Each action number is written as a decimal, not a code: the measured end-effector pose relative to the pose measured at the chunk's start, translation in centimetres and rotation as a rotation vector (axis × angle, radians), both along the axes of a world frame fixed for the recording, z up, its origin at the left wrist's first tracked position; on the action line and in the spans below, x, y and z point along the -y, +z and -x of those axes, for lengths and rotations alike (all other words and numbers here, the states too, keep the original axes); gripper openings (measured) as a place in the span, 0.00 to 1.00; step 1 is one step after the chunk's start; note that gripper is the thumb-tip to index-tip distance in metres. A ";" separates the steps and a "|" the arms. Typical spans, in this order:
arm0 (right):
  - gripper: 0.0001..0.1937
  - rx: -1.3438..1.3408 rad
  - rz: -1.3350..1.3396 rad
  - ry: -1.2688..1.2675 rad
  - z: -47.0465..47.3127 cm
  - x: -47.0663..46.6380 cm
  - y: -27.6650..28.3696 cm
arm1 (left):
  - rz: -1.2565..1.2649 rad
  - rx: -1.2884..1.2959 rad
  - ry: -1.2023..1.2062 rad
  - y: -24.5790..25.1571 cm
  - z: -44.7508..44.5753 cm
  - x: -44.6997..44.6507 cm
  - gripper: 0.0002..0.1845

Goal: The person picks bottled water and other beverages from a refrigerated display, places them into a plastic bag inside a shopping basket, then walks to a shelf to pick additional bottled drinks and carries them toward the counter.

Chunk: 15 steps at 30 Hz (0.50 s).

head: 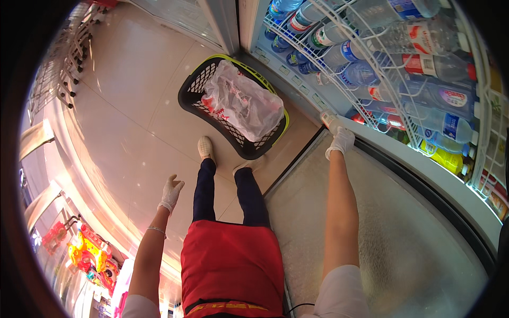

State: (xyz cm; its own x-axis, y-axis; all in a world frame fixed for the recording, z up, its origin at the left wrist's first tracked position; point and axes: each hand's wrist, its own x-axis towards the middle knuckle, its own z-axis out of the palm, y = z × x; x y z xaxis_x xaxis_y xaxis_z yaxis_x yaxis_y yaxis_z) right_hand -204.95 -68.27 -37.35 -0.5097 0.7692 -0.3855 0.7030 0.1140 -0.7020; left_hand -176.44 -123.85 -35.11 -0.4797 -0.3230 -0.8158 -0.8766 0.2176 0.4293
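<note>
My right hand point(342, 141), in a thin white glove, is closed around a clear bottle point(330, 119) with a pale label. It is at the lower front edge of an open drinks fridge, and my fingers hide part of the bottle. My left hand point(171, 193), gloved too, hangs over the floor with its fingers apart and nothing in them. Ahead of my feet a black shopping basket point(234, 148) with a lime-green handle point(258, 75) stands on the tiles. A crumpled translucent plastic bag point(246, 99) with red print fills much of it.
White wire shelves point(381, 73) in the fridge hold several rows of plastic drink bottles point(433, 65). The frosted glass door point(381, 222) is swung open along my right side. Shopping carts point(59, 67) line the far left, and colourful toys point(91, 254) hang at the lower left.
</note>
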 end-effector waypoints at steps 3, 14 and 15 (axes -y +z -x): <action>0.19 -0.036 -0.321 0.171 3.6 -1.0 -4.6 | -0.027 -0.063 -0.030 -4.0 3.7 -2.0 0.32; 0.19 0.346 -0.726 0.379 10.2 -11.3 -13.7 | -0.156 -0.040 0.193 -16.7 10.6 -7.7 0.31; 0.20 0.310 -0.612 0.308 10.3 -12.2 -14.2 | -0.175 -0.031 0.196 -17.6 10.9 -8.2 0.32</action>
State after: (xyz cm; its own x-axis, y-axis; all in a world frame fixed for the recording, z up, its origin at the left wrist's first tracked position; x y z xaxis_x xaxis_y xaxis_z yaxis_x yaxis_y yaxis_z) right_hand -215.24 -56.05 -51.53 -0.6739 0.7326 -0.0958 0.7315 0.6434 -0.2256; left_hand -187.38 -115.65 -52.76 -0.4476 -0.2672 -0.8534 -0.8805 -0.0348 0.4727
